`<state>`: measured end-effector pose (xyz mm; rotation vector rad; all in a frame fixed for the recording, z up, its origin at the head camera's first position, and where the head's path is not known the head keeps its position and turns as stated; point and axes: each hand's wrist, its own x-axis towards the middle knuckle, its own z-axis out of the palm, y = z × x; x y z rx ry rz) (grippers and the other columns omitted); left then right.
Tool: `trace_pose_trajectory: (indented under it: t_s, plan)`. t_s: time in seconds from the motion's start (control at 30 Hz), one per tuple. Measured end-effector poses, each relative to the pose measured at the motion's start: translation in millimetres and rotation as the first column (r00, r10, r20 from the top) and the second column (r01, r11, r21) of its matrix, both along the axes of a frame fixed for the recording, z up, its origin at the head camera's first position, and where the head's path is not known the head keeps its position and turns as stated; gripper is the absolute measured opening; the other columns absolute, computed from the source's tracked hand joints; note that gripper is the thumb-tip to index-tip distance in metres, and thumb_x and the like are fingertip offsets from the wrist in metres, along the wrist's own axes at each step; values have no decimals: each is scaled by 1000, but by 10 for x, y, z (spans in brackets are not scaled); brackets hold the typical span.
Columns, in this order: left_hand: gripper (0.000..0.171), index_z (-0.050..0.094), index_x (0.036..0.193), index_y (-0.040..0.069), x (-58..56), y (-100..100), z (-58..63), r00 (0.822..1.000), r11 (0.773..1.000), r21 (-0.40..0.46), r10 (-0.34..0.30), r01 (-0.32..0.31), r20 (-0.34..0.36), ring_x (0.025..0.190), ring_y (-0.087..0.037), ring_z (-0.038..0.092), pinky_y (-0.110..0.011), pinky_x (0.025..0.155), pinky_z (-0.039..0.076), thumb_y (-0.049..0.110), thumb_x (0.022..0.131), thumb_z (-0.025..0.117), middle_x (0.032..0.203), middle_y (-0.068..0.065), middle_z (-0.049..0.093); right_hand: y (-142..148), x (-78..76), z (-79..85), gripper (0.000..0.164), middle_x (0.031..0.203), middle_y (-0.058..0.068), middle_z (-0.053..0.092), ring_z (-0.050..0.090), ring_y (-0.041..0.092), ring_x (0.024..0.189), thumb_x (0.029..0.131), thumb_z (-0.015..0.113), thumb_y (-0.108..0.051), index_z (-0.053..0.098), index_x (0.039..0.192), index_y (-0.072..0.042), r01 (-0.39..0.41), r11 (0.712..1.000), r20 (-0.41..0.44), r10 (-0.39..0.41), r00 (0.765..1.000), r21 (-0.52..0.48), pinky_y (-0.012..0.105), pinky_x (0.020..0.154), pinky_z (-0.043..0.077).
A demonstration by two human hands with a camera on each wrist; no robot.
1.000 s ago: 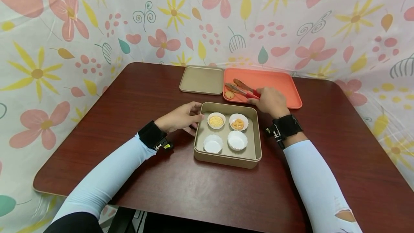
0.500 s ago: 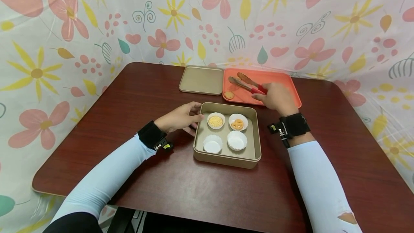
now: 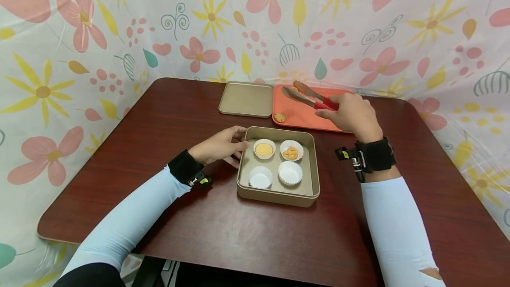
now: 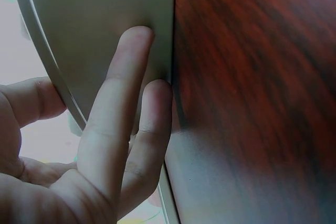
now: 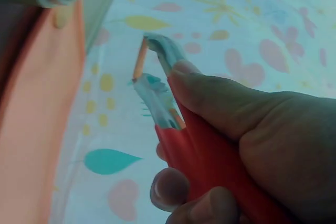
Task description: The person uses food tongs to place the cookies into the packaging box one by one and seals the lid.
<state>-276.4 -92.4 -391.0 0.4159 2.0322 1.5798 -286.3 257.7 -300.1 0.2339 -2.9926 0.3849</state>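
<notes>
Right grip [image 3: 354,116] clamped on tongs [image 5: 202,153], thin piece [image 5: 140,59] pinched, near bench [image 3: 191,110] far edge; left grip [image 3: 221,145] straight-fingered against tin [image 3: 279,197]. Likely transfer; next probably: lower into empty cup [image 3: 290,173].

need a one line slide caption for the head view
Right hand holding red-handled tongs, left hand touching a gold tin with four white cups inside.

Left hand [image 3: 219,146] low, two fingers [image 4: 113,114] straight; right hand [image 3: 354,116] aloft, fingers curled, thumb [image 5: 220,95] extended.
</notes>
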Motion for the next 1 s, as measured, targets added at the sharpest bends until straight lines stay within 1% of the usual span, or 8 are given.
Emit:
trace_pose_trajectory:
  t_s: [0.13,0.23,0.3,0.5,0.7,0.83,0.9,1.0]
  plan:
    - [53,31,155,6,8,-6,15,1000,1000,4,-6,6,-3,95,-39,66,-49,74,65,11,108,55,141,-21,47,15,111,120,73,84,19,63,54,37,77,94,67,-61,60,144,-9,-16,1000,-32,16,999,0,44,61,41]
    - [53,32,155,6,8,-7,15,1000,1000,4,-3,3,-4,95,-39,65,-49,74,65,12,108,55,140,-20,48,19,211,208,61,82,15,62,54,35,76,93,68,-60,67,131,-12,-34,999,-82,33,996,-4,41,59,40]
    - [54,31,156,7,8,-6,11,1000,1000,2,-2,2,-1,95,-39,65,-49,74,65,12,108,55,140,-20,47,16,282,263,59,81,13,62,54,33,75,92,68,-62,68,126,-13,-35,999,-99,33,995,-12,39,57,38]
    - [54,30,156,6,24,-6,7,1000,1000,-5,-2,2,-3,95,-40,65,-49,75,65,12,108,55,140,-19,46,-13,472,400,64,90,15,68,58,33,77,92,66,-65,66,133,-15,-52,999,-122,51,991,-5,42,59,42]
    - [54,31,156,6,27,-13,7,1000,1000,3,-8,8,-7,97,-41,64,-48,74,65,12,108,54,140,-20,47,-4,626,490,40,72,7,59,53,28,67,93,71,-54,67,102,-16,-102,994,-172,109,979,49,38,57,38]
    - [54,31,156,6,32,-12,19,1000,1000,5,-12,12,-11,99,-43,64,-48,74,65,13,108,55,141,-21,47,4,716,542,41,66,5,52,49,25,62,93,73,-52,58,85,-14,-129,989,-174,140,975,69,35,54,35]
    - [54,31,156,5,34,-13,23,1000,1000,6,-12,12,-11,100,-43,64,-48,74,65,13,108,55,142,-21,46,3,756,567,41,69,6,55,50,25,64,93,73,-53,65,91,-13,-133,988,-154,144,977,81,37,56,37]
    - [55,30,156,5,37,-10,25,1000,1000,5,-10,10,-10,101,-44,64,-48,74,65,13,108,55,143,-21,45,0,803,602,51,71,7,58,54,28,71,94,71,-55,73,117,-10,-130,985,-106,142,984,113,40,60,40]
